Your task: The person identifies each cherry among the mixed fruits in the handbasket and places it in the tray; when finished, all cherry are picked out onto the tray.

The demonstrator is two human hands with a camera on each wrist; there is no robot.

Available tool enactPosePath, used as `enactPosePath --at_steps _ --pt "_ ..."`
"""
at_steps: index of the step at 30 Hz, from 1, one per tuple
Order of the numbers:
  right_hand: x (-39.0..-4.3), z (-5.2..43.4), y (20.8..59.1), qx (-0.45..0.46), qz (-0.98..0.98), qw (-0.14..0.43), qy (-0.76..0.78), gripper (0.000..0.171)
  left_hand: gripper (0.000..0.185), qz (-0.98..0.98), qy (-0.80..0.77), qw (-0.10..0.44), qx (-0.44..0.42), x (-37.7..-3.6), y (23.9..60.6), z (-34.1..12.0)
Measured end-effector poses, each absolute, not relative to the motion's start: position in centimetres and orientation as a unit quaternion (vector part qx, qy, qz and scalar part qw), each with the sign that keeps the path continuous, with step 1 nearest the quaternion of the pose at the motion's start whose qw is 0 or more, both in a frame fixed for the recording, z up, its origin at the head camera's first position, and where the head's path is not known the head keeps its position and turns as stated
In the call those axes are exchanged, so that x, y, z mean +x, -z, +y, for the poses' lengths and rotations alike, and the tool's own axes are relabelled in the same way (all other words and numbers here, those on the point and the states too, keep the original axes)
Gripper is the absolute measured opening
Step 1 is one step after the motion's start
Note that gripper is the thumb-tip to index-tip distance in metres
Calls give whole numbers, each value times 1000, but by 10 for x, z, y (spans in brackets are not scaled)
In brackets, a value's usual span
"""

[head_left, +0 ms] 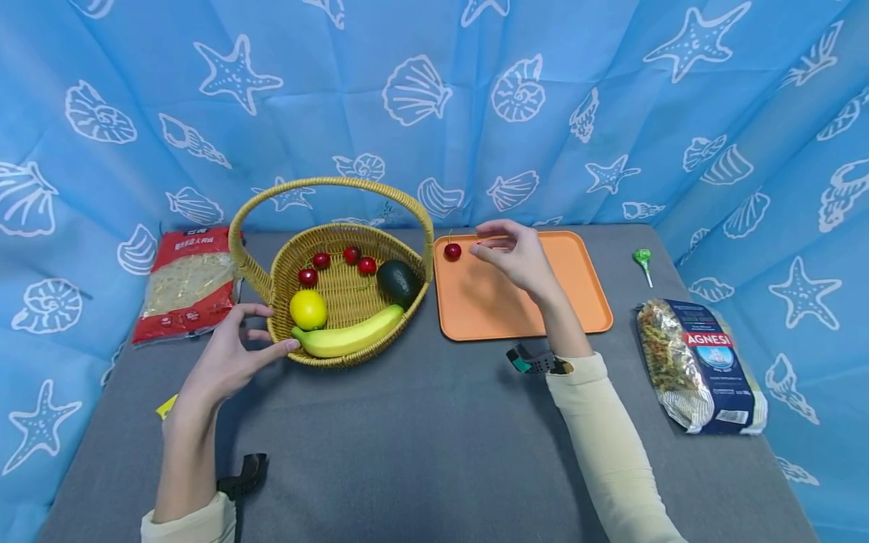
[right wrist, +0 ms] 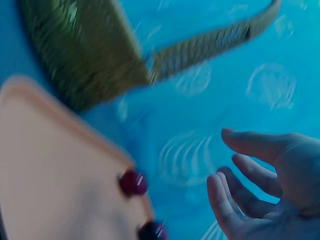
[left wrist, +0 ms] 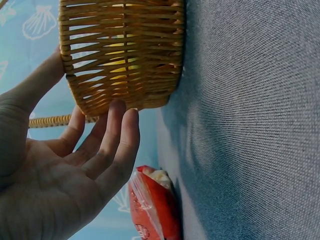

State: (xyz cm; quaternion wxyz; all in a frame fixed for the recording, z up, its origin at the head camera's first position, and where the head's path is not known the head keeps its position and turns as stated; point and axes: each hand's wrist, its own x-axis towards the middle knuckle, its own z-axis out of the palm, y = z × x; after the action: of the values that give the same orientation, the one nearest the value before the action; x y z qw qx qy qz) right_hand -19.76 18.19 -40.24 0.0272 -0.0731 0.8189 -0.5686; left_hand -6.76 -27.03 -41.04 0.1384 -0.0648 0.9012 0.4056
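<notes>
My left hand (head_left: 234, 354) holds the left front of a wicker basket (left wrist: 122, 55), thumb at the rim and fingers against the outer side. Inside the basket are several cherries (head_left: 308, 277), a yellow lemon-like fruit (head_left: 308, 310), a banana (head_left: 349, 334) and a dark avocado (head_left: 398, 283). Over the orange tray (head_left: 502, 320) hovers my right hand (head_left: 519, 256), thumb and fingers apart with nothing between them. Two cherries sit near the tray's edge: one cherry (right wrist: 133, 182) shows whole in the right wrist view, while another cherry (right wrist: 152, 231) is cut off at the bottom.
Left of the basket lies a red food bag (head_left: 186, 283). A green lollipop (head_left: 642, 260) and an AGNESI pasta bag (head_left: 702, 366) are right of the tray. Behind the grey table (head_left: 407, 452) hangs a blue shell-patterned curtain (head_left: 434, 113). The basket's tall handle (head_left: 333, 182) arches up.
</notes>
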Motion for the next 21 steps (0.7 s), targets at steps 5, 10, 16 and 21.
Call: enactPosePath --at_steps 5,10,16,21 --pt "-164 162 377 -153 779 16 608 36 87 901 -405 139 -64 -68 411 -271" --pt "-139 137 363 -221 732 34 643 30 88 901 -404 143 -67 -69 411 -271" --pt "-133 97 365 -271 709 88 645 30 88 901 -404 143 -69 -69 411 -271" --pt "-149 54 373 -272 728 107 620 35 88 902 -401 145 -70 -68 411 -272"
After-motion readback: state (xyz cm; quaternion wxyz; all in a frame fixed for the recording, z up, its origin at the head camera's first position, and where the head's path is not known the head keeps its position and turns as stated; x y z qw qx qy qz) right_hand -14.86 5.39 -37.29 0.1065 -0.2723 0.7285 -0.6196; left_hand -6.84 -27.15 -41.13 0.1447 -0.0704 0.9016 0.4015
